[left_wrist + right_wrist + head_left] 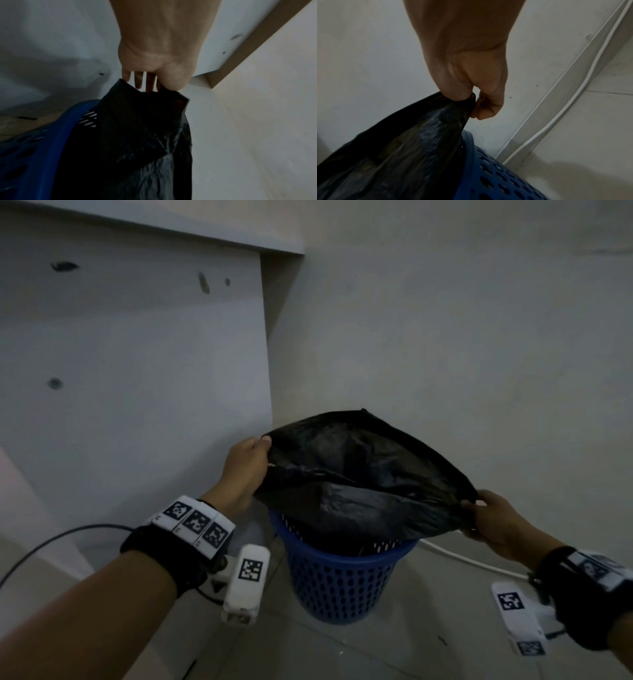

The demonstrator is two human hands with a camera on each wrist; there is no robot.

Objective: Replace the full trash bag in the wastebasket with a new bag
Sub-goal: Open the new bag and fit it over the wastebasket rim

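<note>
Both grips are clamped on the mouth of the black trash bag: our left hand pinches its edge at about 9 o'clock, our right hand pinches the opposite edge at about 3 o'clock, and the mouth is stretched wide between them. The bag's body hangs down into the blue wastebasket, which stands on the floor beside the wall. We cannot tell whether this is the full bag or the new one. Either way, we should keep both pinches firm, hold the edges level and centred over the rim, and move slowly so the thin film does not snag on the perforated wall.
</note>
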